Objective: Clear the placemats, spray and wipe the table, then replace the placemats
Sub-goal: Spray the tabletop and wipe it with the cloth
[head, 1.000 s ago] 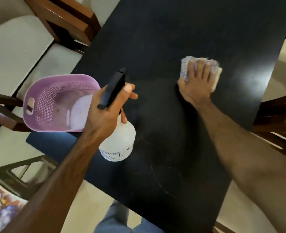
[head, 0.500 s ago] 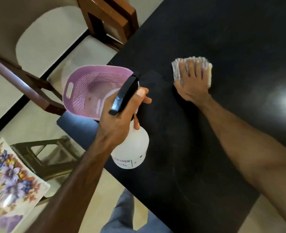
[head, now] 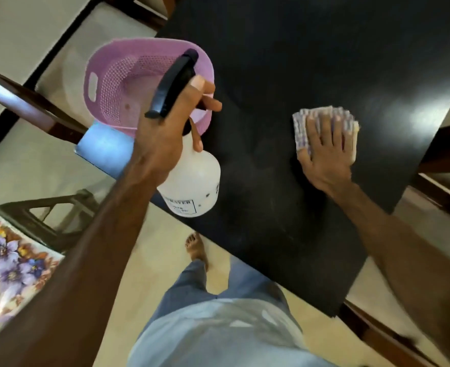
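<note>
My left hand (head: 173,123) grips the neck of a white spray bottle (head: 194,184) with a black trigger head, held above the near left corner of the black table (head: 311,62). My right hand (head: 327,152) lies flat, fingers spread, pressing a folded purple-and-white cloth (head: 302,123) onto the tabletop near its right edge. A floral placemat (head: 9,266) lies off the table at the lower left, resting on a stool.
A pink perforated basket (head: 107,86) stands on the table's left corner, behind the bottle. Wooden chairs stand at the left (head: 27,102) and the right (head: 446,165). A dark stool (head: 46,215) stands beside the table. My legs and one bare foot (head: 197,250) are at the near edge.
The view has swung so the table's near edge and my legs show. My right hand has slid the cloth toward me and to the right edge. The bottle stays gripped in the left.
</note>
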